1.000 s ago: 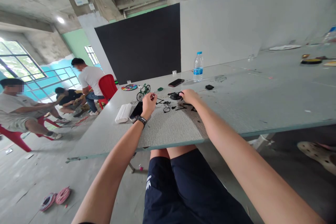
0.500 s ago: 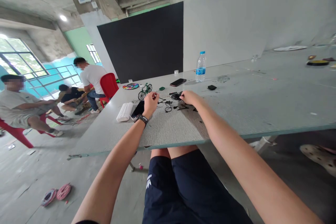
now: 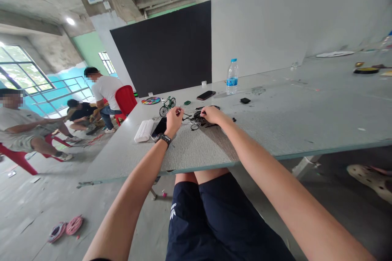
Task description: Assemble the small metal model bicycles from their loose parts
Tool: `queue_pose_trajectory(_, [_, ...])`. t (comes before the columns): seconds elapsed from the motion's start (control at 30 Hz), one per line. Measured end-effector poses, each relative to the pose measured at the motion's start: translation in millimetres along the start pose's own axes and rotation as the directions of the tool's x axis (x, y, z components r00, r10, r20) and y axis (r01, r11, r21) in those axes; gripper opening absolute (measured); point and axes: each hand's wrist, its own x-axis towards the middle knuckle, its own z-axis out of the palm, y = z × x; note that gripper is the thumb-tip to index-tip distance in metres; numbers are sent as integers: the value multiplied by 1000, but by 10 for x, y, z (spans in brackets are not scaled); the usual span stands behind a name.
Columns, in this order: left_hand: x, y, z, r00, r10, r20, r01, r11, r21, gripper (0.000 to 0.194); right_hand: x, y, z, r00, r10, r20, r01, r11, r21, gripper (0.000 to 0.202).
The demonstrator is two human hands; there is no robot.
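My left hand (image 3: 174,120), with a dark watch (image 3: 163,138) on its wrist, is closed in a pinch above the table. What sits between its fingertips is too small to make out. My right hand (image 3: 212,115) reaches into a loose group of small black parts (image 3: 196,122), fingers pressed together on something I cannot make out. Its fingers hide some of those parts. Thin rods and ring shapes lie between the hands. Just beyond my left hand stands a green miniature bicycle (image 3: 167,106).
A white case (image 3: 143,131) and a dark phone (image 3: 159,127) lie left of my left hand. Farther back are another phone (image 3: 206,95), a water bottle (image 3: 232,76), a small green piece (image 3: 187,102), a black object (image 3: 245,100) and a colourful disc (image 3: 151,100). People sit at the left.
My right hand has moved left, closer to my left hand and over the black parts. My left hand stays pinched in nearly the same place. The view has shifted slightly.
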Motion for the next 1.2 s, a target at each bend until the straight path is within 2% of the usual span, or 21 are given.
queue_pose_trajectory(0.13, [-1,1,-5,1000,-12,7,12,1000,2,18,-33,35,-89,998,54,-35,-55,998,-29,24])
queue_pose_trajectory(0.27, [0,16,-12,1000,-13,10,13,1000,-3,18,-36,125,-167,995,94,14,-93,993,-66,21])
queue_pose_trajectory(0.4, [-2,30,-12,1000,0,6,0,1000,-11,20,-5,190,-125,993,98,68,-94,993,-68,8])
queue_pose_trajectory(0.57, [1,48,-18,1000,-18,8,18,1000,-7,19,16,196,-61,994,86,65,-83,995,-49,13])
queue_pose_trajectory(0.67, [1,64,-24,1000,-28,9,29,999,-18,16,1,142,-103,998,68,13,-68,997,-35,19])
queue_pose_trajectory(0.77, [1,69,-21,999,-36,-4,35,999,-33,16,-28,44,-159,995,31,-94,-29,999,17,23])
queue_pose_trajectory(0.97, [10,44,8,994,-110,-5,109,991,-81,19,-89,-130,-196,966,-34,-258,73,987,143,25])
queue_pose_trajectory(1.2, [-10,73,20,996,-77,45,83,987,-140,22,-116,-247,-174,919,-110,-377,180,971,155,30])
